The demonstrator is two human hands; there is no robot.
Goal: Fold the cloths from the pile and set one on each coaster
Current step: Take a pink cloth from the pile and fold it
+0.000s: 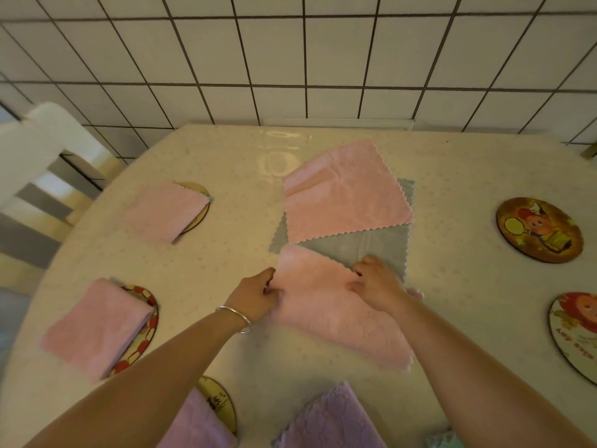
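Note:
A pink cloth point(336, 315) lies flat at the table's middle. My left hand point(258, 295) pinches its left edge and my right hand point(376, 282) grips its far edge. Behind it the pile holds another pink cloth point(345, 192) spread over a grey-green cloth point(361, 247). Folded pink cloths point(166, 210) point(97, 324) rest on two coasters at the left, one far point(197, 218) and one near point(145, 331). A folded lilac cloth point(197, 425) covers a coaster point(219, 405) at the near edge. Two bare picture coasters point(539, 229) point(571, 334) sit at the right.
Another lilac cloth point(332, 418) lies at the near edge, with a bit of teal fabric point(442, 439) beside it. The round table point(226, 163) has a glossy pale cover. A white chair point(42, 163) stands at the left, and a tiled wall point(290, 59) is behind.

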